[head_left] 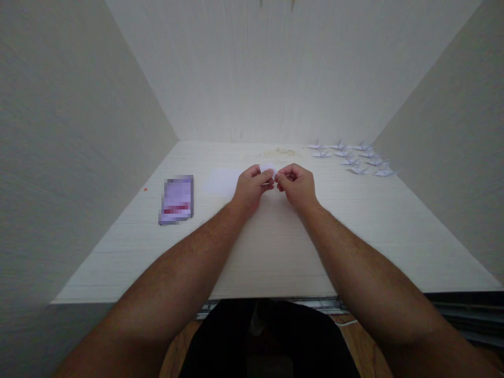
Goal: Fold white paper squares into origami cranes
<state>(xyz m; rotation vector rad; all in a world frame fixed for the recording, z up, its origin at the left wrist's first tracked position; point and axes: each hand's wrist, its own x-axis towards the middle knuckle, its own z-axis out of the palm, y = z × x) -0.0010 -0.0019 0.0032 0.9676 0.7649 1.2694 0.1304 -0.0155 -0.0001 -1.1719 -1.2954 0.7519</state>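
A small white piece of paper (267, 168) is pinched in my left hand (253, 184), thumb on top, above the middle of the table. My right hand (295, 184) is closed just to the right, its thumb and forefinger pressed together at the paper's right edge. Much of the paper is covered by my fingers, and its folds are too small to make out. White paper (221, 181) lies flat on the table, left of and partly behind my left hand.
Several folded white paper cranes (356, 170) stand in rows at the back right of the white table (283, 252). On the left lies a purple rectangular item (178, 197), blurred out. A tiny red spot (145, 189) is near the left wall. Walls enclose the table's back and sides.
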